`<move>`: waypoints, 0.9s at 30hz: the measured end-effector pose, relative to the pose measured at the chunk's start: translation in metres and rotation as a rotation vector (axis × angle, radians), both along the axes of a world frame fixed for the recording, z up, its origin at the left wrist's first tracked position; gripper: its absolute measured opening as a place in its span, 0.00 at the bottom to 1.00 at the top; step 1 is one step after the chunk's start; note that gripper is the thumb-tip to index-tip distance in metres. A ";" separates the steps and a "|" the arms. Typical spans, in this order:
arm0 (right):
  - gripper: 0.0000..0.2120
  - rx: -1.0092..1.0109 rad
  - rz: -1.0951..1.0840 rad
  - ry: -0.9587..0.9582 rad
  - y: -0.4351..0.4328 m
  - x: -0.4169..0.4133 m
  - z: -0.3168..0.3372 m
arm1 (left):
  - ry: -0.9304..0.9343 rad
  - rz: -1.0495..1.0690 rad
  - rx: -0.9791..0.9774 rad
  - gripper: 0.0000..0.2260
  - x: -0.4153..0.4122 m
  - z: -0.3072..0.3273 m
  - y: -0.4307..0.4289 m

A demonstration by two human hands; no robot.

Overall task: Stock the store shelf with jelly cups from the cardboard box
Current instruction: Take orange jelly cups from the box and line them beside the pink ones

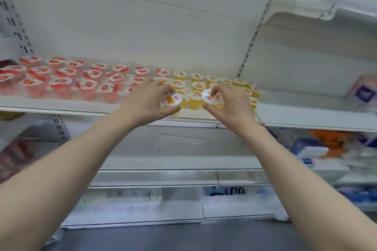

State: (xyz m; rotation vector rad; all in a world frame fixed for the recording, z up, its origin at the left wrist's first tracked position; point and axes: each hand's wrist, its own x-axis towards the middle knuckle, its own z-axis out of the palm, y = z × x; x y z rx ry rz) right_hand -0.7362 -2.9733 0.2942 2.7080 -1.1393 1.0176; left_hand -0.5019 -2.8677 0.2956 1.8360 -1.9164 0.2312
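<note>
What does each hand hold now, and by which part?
The left hand grips an orange jelly cup round its rim and side. The right hand pinches a second orange jelly cup, fingertips on the lid, thumb on the side.

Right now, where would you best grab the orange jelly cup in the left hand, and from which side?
I'd grip the orange jelly cup by its side walls below the lid, coming from the shelf front: its lid rim flares wider than the body, and more cups crowd behind.
</note>
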 end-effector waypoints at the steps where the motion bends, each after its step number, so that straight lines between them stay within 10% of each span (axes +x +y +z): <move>1: 0.15 0.014 -0.019 -0.009 -0.010 -0.023 0.000 | 0.005 -0.021 -0.005 0.24 -0.021 -0.001 -0.013; 11: 0.14 0.125 -0.308 -0.048 -0.107 -0.165 -0.014 | 0.029 -0.092 0.018 0.25 -0.127 -0.010 -0.108; 27: 0.14 0.389 -0.361 -0.018 -0.193 -0.164 -0.049 | 0.045 -0.142 0.009 0.24 -0.131 0.009 -0.187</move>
